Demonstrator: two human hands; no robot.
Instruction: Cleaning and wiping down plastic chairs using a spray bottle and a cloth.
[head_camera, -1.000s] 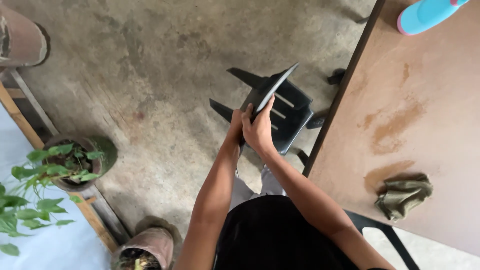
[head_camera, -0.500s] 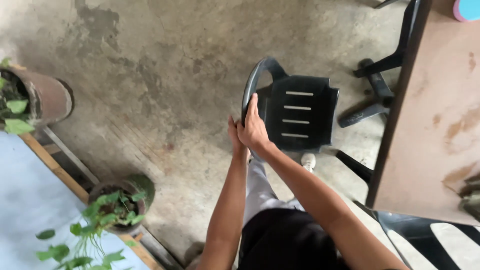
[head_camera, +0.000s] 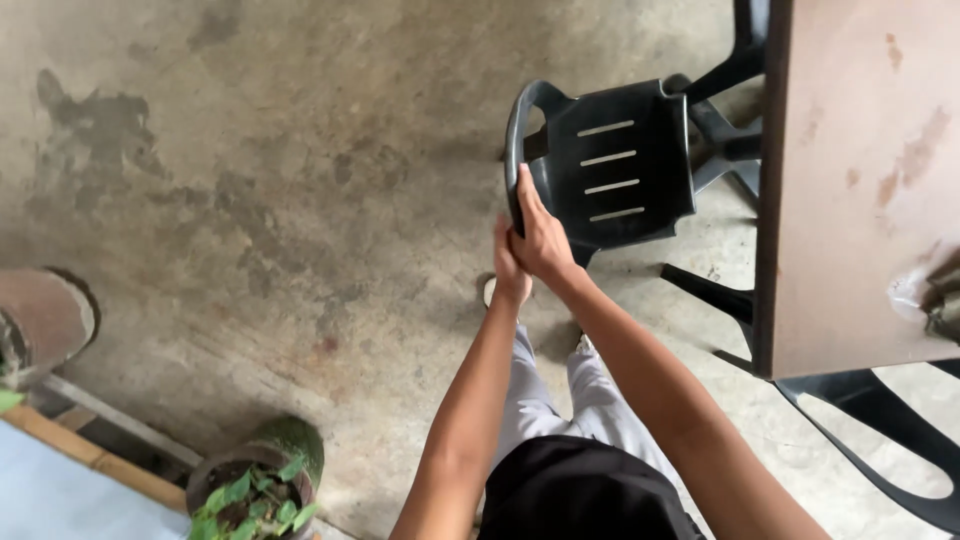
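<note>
A black plastic chair (head_camera: 615, 165) with a slotted seat stands on the concrete floor in front of me, beside the brown table (head_camera: 860, 190). Both my hands grip the curved top of its backrest. My right hand (head_camera: 540, 235) wraps over the rim, and my left hand (head_camera: 507, 270) closes on it just below, partly hidden behind the right. My legs in light grey trousers show beneath my arms.
Another black chair (head_camera: 880, 430) stands at the lower right, and more black chair legs (head_camera: 725, 85) lie beyond the held chair. A potted plant (head_camera: 255, 485) sits at the bottom left, a brown pot (head_camera: 40, 320) at the left. A crumpled cloth (head_camera: 945, 295) lies at the table's right edge.
The chair went from tilted up in my hands to upright with its seat facing me. My view shifted, so the table and the chair now sit further right and higher.
</note>
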